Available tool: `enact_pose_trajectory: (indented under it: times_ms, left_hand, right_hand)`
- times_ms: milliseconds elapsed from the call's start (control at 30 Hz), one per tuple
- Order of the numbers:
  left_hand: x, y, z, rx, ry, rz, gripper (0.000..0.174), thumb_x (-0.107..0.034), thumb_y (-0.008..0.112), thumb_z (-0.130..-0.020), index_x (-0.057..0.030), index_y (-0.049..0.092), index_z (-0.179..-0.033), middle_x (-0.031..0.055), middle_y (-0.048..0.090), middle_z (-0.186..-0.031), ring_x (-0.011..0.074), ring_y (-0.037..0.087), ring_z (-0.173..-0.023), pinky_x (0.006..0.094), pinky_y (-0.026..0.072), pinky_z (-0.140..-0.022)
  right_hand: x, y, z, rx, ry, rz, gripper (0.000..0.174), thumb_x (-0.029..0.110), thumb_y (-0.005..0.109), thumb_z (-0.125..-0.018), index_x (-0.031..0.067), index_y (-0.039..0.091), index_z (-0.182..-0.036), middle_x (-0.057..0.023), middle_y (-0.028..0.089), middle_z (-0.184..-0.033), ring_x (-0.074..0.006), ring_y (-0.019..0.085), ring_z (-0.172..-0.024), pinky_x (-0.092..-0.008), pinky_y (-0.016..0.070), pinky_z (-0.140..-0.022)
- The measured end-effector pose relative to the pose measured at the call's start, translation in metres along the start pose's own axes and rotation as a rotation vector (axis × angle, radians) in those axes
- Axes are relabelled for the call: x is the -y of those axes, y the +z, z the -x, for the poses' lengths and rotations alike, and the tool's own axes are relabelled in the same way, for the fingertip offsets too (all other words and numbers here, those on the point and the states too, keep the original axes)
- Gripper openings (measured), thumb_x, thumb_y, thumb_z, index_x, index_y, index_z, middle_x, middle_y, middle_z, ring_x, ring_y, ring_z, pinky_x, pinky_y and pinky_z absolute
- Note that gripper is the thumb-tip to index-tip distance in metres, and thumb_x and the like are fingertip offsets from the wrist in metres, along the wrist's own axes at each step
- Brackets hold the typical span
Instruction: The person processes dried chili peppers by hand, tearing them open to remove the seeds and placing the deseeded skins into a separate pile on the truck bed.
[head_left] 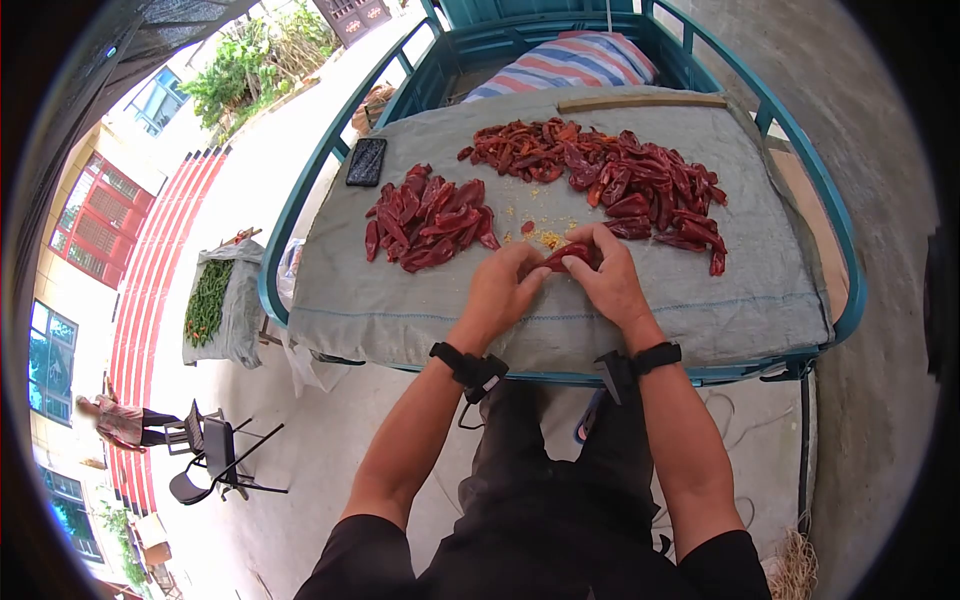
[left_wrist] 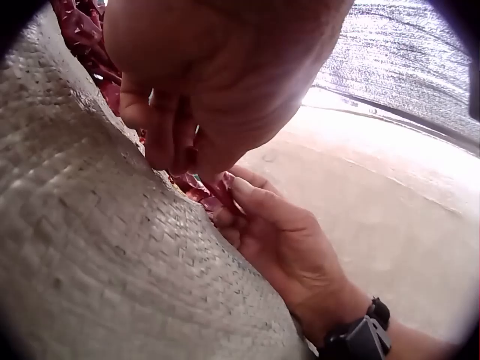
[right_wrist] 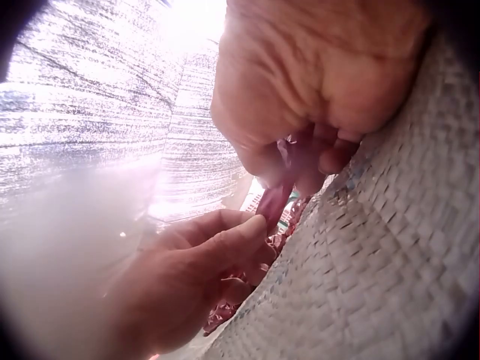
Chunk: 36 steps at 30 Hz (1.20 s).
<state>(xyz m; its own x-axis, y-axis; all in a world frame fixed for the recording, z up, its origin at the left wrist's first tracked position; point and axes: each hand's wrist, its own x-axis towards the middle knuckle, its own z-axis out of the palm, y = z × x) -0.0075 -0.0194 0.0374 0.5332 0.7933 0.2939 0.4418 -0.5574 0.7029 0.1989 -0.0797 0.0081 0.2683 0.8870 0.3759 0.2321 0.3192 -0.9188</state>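
Over woven sacking, left hand, right hand, narrow grip pinching glossy, wrinkled red pepper

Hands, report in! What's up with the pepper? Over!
Left hand, right hand: both pinch one red pepper. Yellow seeds just beyond. Nothing visibly blocking.

Can read no text, label, brand, number or sign in any of the 3 views: not on the black phone, striped sheet, grey woven sacking, black wrist straps or teal rail.
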Motion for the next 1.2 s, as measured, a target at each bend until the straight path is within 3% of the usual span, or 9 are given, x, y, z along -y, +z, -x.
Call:
enact_pose_trajectory:
  times_ms: [100, 233, 400, 500, 633, 667, 967, 1200]
  left_hand:
    - [0.005, 0.002, 0.004, -0.161, -0.039, -0.004, 0.018, -0.013, 0.083, -0.096, -0.0016, 0.076, -0.108, 0.0106, 0.074, -0.098, 0.0225, 0.071, -0.082, 0.0376, 0.0553, -0.076]
    - [0.007, -0.031, 0.012, -0.355, -0.096, -0.141, 0.015, -0.012, 0.084, -0.095, -0.003, 0.077, -0.105, 0.0082, 0.07, -0.098, 0.0229, 0.069, -0.084, 0.0381, 0.0546, -0.079]
    - [0.033, -0.058, 0.023, -0.579, 0.09, -0.609, 0.021, -0.009, 0.081, -0.094, -0.007, 0.072, -0.113, 0.0089, 0.065, -0.105, 0.0308, 0.068, -0.095, 0.0439, 0.0548, -0.084]
    - [0.028, -0.052, 0.026, -0.515, 0.066, -0.521, 0.024, -0.006, 0.079, -0.093, -0.0069, 0.07, -0.115, 0.0101, 0.065, -0.107, 0.0324, 0.069, -0.097, 0.0446, 0.055, -0.084]
    - [0.001, -0.032, 0.028, -0.118, -0.033, -0.229, 0.019, -0.007, 0.075, -0.094, -0.0081, 0.069, -0.111, 0.0104, 0.066, -0.101, 0.0321, 0.071, -0.093, 0.0459, 0.0555, -0.079]
    - [0.001, -0.026, 0.026, -0.09, 0.071, -0.253, 0.017, -0.008, 0.075, -0.095, -0.0095, 0.069, -0.11, 0.0099, 0.067, -0.098, 0.0317, 0.072, -0.088, 0.0448, 0.0552, -0.075]
    - [0.016, -0.004, 0.015, -0.172, 0.087, -0.235, 0.012, -0.009, 0.077, -0.093, -0.0088, 0.068, -0.1, 0.0092, 0.065, -0.094, 0.0311, 0.071, -0.085, 0.0454, 0.0538, -0.072]
    - [0.017, -0.002, 0.019, -0.207, 0.096, -0.224, 0.012, -0.008, 0.076, -0.092, -0.008, 0.067, -0.099, 0.0105, 0.065, -0.094, 0.0333, 0.07, -0.085, 0.0461, 0.0539, -0.073]
  right_hand:
    - [0.005, -0.002, 0.0, -0.009, 0.122, -0.041, 0.032, 0.008, 0.079, -0.094, 0.0015, 0.069, -0.123, -0.0075, 0.074, -0.105, -0.0156, 0.069, -0.09, -0.0326, 0.0582, -0.084]
    - [-0.006, -0.001, 0.0, -0.036, 0.087, -0.087, 0.029, 0.008, 0.077, -0.095, 0.0022, 0.068, -0.122, -0.0051, 0.071, -0.101, -0.0129, 0.066, -0.087, -0.0312, 0.0574, -0.08]
    - [-0.004, 0.0, -0.001, -0.043, 0.076, -0.021, 0.023, 0.008, 0.075, -0.095, 0.0008, 0.07, -0.116, -0.006, 0.072, -0.098, -0.0144, 0.067, -0.086, -0.0321, 0.0579, -0.08]
    - [0.002, -0.001, 0.001, -0.027, 0.088, 0.012, 0.019, 0.008, 0.075, -0.095, -0.0003, 0.07, -0.112, -0.0072, 0.073, -0.094, -0.0159, 0.068, -0.083, -0.0329, 0.0584, -0.08]
    - [0.006, -0.001, 0.002, -0.032, 0.075, 0.056, 0.018, 0.007, 0.074, -0.095, -0.0009, 0.07, -0.111, -0.0088, 0.074, -0.093, -0.0178, 0.07, -0.082, -0.0336, 0.0586, -0.079]
    - [0.006, -0.001, 0.002, -0.036, 0.072, 0.062, 0.018, 0.006, 0.074, -0.095, -0.001, 0.07, -0.111, -0.0092, 0.074, -0.093, -0.0184, 0.07, -0.082, -0.0339, 0.0587, -0.079]
    - [0.003, 0.003, 0.002, -0.055, 0.019, 0.115, 0.021, 0.003, 0.072, -0.094, -0.0003, 0.069, -0.114, -0.0128, 0.074, -0.099, -0.0233, 0.073, -0.085, -0.0364, 0.0598, -0.08]
    - [0.01, -0.007, -0.009, 0.06, 0.056, 0.155, 0.025, 0.001, 0.071, -0.091, 0.001, 0.068, -0.116, -0.015, 0.073, -0.104, -0.029, 0.075, -0.089, -0.0392, 0.0607, -0.083]
